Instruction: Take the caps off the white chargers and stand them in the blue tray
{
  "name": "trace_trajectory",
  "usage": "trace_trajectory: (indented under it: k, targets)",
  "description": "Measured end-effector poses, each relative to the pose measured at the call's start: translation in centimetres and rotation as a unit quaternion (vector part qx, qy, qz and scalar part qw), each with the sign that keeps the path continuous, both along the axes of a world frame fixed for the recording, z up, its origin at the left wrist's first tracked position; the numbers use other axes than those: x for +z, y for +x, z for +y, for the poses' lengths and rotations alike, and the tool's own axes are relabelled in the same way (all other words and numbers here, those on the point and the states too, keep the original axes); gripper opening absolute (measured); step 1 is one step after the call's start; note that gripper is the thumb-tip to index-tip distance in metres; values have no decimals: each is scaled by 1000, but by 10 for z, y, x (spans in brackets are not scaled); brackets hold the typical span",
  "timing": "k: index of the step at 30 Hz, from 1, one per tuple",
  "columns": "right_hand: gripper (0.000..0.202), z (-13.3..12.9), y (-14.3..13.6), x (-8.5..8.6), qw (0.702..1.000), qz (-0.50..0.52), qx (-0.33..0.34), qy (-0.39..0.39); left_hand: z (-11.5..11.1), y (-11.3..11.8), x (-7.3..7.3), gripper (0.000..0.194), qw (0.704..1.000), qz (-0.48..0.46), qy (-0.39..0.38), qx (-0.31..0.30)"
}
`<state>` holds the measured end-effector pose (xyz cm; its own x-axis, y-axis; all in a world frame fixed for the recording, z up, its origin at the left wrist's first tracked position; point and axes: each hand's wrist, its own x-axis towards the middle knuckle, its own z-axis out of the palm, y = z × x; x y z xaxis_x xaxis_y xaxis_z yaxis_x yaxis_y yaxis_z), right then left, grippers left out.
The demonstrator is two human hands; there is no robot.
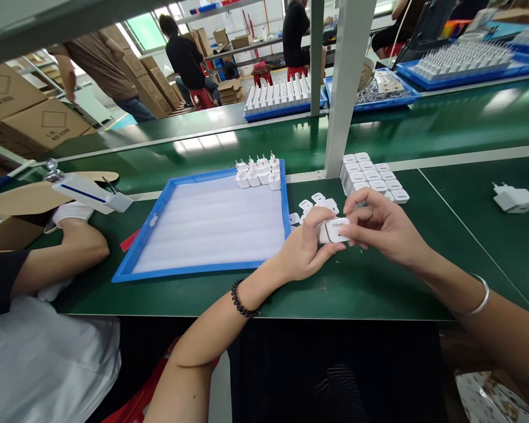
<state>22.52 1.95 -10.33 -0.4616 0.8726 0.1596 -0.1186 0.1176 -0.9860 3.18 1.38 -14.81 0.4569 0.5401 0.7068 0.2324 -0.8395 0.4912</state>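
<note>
Right of centre, my left hand [302, 249] and right hand [385, 226] pinched white charger [328, 233]; seemed light, stiff, slick, best gripped by sides.

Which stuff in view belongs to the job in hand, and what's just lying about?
Likely in the job:
- white casing, in left hand and right hand
- loose white pieces
- stacked white blocks
- blue tray
- pins-up plugs, its far-right corner

Apparently lying about:
- lone plug, right
- red strip
- cartons, back left

The bare left hand [303, 249] and bare right hand [385, 226] meet, fingertips pinched, both forearms angled inward.
</note>
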Motion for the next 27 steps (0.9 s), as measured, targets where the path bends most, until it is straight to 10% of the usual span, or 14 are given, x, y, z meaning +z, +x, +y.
trace_trajectory:
  k: [27]
  targets:
    - [47,5,2,2,997,-27,48,-45,4,0,-4,50,999,19,33,-24]
